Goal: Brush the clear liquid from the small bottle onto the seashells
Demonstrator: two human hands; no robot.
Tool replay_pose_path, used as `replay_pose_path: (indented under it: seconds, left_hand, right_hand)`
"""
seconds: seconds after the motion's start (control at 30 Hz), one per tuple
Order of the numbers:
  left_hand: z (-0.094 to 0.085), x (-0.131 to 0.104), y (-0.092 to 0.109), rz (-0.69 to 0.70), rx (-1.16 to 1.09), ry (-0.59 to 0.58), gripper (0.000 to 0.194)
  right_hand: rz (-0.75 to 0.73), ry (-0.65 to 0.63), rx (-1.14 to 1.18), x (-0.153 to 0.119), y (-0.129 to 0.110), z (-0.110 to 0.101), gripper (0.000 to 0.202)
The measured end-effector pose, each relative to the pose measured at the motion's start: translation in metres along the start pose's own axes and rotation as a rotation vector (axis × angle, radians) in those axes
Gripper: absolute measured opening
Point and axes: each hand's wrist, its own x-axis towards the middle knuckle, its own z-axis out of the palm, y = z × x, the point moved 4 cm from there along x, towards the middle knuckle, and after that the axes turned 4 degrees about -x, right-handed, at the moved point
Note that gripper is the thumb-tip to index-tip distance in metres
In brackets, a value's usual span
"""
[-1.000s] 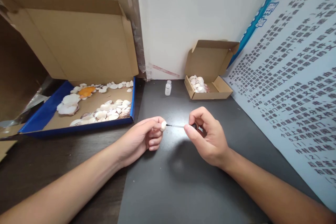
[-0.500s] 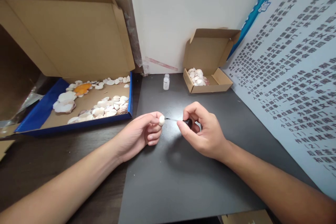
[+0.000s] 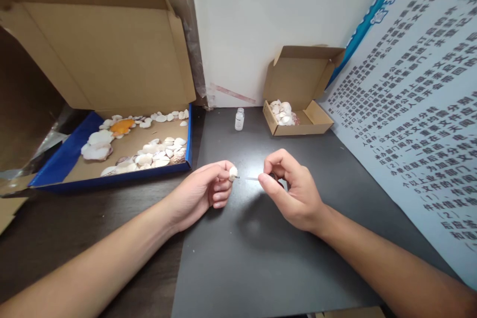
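Note:
Pinched in the fingertips of my left hand [image 3: 206, 186] is a small white ribbed seashell [image 3: 233, 174]. My right hand [image 3: 294, 191] is closed on the dark cap of a thin brush [image 3: 253, 179], whose pale stem points left. The brush's dark tip is at the shell's lower right edge; whether it touches cannot be made out. Most of the cap is hidden by my right fingers. Behind the hands, a small clear glass bottle [image 3: 239, 120] with a white label stands uncapped on the dark grey mat [image 3: 223, 268].
On the left, an open blue-edged cardboard box [image 3: 112, 177] holds many white shells and an orange one [image 3: 122, 126]. A smaller open cardboard box [image 3: 303, 130] with white shells stands at the back right. A white wall rises behind; a printed sheet [image 3: 417, 124] leans along the right.
The shell has turned in my left fingers, and the brush tip has shifted to its lower edge. My right hand has tilted, hiding more of the cap. The whole view has shifted slightly.

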Motion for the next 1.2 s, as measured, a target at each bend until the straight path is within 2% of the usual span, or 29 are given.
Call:
replay_pose_path:
  seconds: [0.2,0.33,0.5,0.67,1.2]
  left_hand:
    - [0.0002,0.0004,-0.0005,0.007,0.003,-0.007,0.007]
    - [0.0006,0.0001,0.0,0.007,-0.001,0.001,0.01]
    - [-0.0004,-0.0015,0.001,0.012,0.024,0.001,0.008]
    - [-0.0013,-0.0011,0.0002,0.002,0.007,0.008,0.006]
    - [-0.0003,-0.0012,0.0001,-0.006,-0.011,0.004,0.007]
  right_hand:
    - [0.005,0.071,-0.045,-0.0017,-0.0006,-0.0008,0.019]
    - [-0.005,0.035,-0.011,-0.0013,-0.0008,-0.0004,0.013]
    - [0.036,0.068,-0.055,-0.0008,0.003,-0.0021,0.017]
    - [0.017,0.018,-0.038,-0.0011,0.0022,0.0006,0.017]
    - [0.003,-0.001,-0.041,-0.0012,0.0004,0.002,0.016]
